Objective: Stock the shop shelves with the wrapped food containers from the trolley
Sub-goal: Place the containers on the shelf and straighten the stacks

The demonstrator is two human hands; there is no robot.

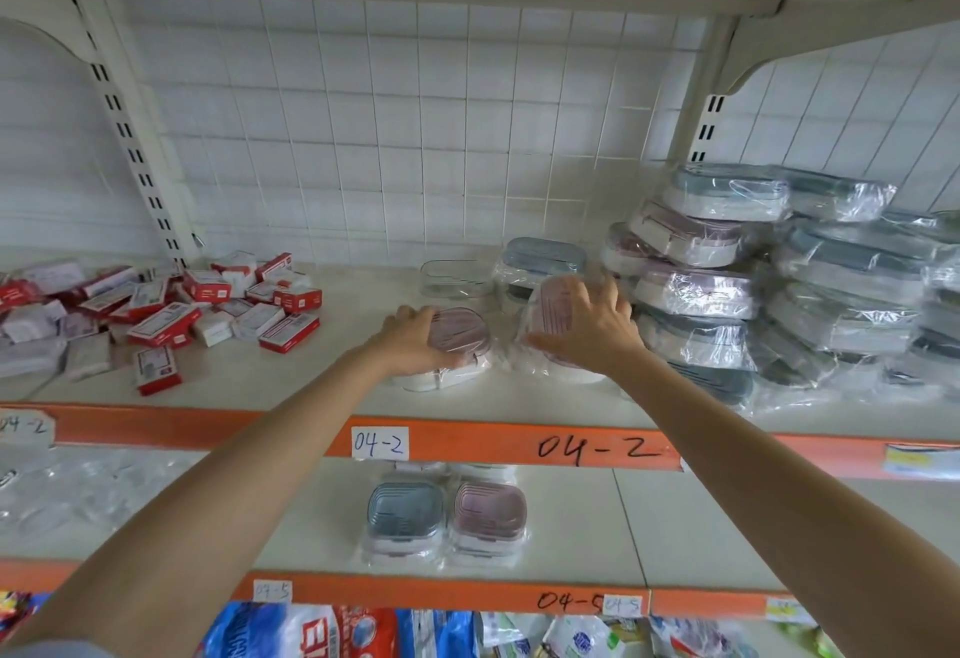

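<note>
Both my arms reach onto the shelf (291, 387) marked 04-2. My left hand (415, 338) grips a wrapped pink-lidded container (462, 335) that lies flat on the shelf. My right hand (587, 325) lies spread over a second wrapped pink container (548, 309), which tilts up on its edge; its fingers are nearly straight. Behind them stand a blue-lidded wrapped container (545, 257) and a clear one (454, 275). A tall, leaning pile of wrapped containers (727, 283) fills the shelf's right side.
Red and white small boxes (171, 309) lie scattered on the shelf's left. On the shelf below sit a blue container (405, 512) and a pink container (488, 514) side by side. Packaged goods (332, 631) fill the bottom row. A wire grid (395, 127) backs the shelf.
</note>
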